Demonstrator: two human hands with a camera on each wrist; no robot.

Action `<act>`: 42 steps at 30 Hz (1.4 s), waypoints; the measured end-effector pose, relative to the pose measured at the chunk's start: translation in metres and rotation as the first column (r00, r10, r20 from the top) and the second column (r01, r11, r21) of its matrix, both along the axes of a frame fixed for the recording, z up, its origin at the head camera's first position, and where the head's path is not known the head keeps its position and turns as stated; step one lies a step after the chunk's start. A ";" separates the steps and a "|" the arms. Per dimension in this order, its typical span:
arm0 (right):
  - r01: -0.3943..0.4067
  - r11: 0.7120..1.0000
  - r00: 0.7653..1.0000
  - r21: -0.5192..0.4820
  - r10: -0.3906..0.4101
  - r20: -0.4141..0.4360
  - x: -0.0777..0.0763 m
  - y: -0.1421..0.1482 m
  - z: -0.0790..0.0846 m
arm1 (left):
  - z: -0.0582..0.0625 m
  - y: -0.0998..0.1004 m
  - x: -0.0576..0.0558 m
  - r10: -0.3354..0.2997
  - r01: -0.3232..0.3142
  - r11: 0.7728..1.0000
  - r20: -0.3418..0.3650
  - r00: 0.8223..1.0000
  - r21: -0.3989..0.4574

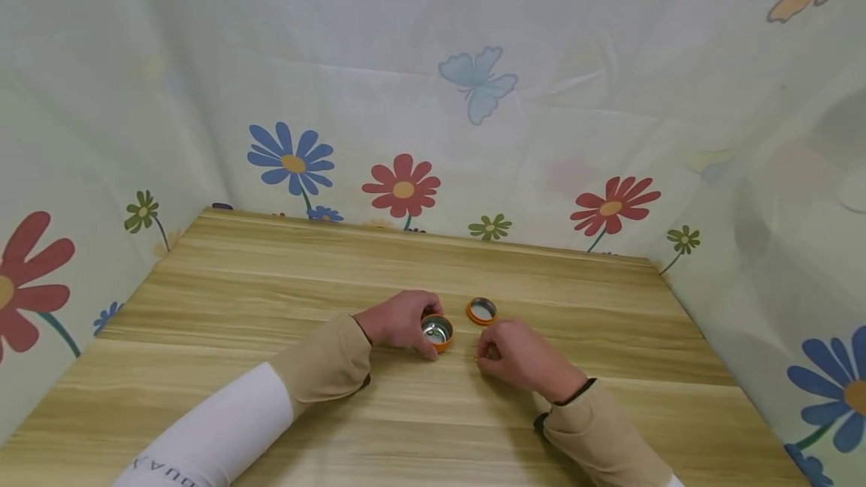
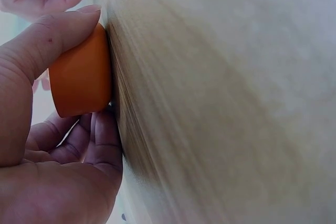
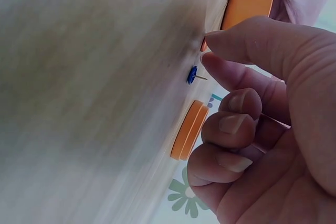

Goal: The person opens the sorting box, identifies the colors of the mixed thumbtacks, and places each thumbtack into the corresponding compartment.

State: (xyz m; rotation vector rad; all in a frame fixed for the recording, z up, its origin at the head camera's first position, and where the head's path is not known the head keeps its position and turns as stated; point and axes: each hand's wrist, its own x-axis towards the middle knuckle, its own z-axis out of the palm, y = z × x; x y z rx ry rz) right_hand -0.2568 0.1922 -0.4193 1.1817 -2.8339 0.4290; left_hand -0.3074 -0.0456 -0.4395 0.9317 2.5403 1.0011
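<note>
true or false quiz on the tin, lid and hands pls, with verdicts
1. The left hand holds an orange tin. True.
2. The tin lies on its side. False: it stands upright, open top up.
3. The orange lid lies on the table, apart from the tin. True.
4. Both hands are on the tin. False: the right hand is at a small orange tack.
5. A blue tack has its pin pointing up. True.

There is one tin (image 2: 81, 82), one lid (image 3: 188, 134), and two tacks (image 3: 192, 75) outside them.
</note>
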 end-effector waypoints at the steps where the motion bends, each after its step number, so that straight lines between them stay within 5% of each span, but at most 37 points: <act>1: 0.001 1.000 1.000 0.001 -0.001 0.002 0.000 0.000 0.000 | 0.000 0.000 0.000 0.000 0.000 1.000 0.004 1.000 0.002; 20: -0.043 0.999 0.999 -0.020 0.044 0.025 -0.003 -0.007 0.002 | 0.002 0.002 0.000 0.000 0.000 1.000 -0.007 1.000 -0.011; 28: -0.005 0.988 0.969 -0.155 0.043 0.242 -0.006 -0.013 0.004 | 0.001 0.001 0.001 -0.010 0.010 1.000 -0.008 1.000 0.023; 33: 0.045 0.930 0.905 -0.365 0.116 0.408 -0.006 -0.016 0.008 | 0.001 0.000 0.003 -0.015 0.015 0.999 -0.010 1.000 0.030; 37: 0.113 0.820 0.794 -0.561 0.265 0.547 -0.005 -0.019 0.012 | 0.003 0.000 0.004 -0.017 0.017 0.999 -0.005 1.000 0.034; 42: 0.150 0.678 0.646 -0.719 0.483 0.591 -0.002 -0.025 0.017 | 0.003 0.000 0.004 -0.011 0.011 1.000 -0.008 1.000 0.028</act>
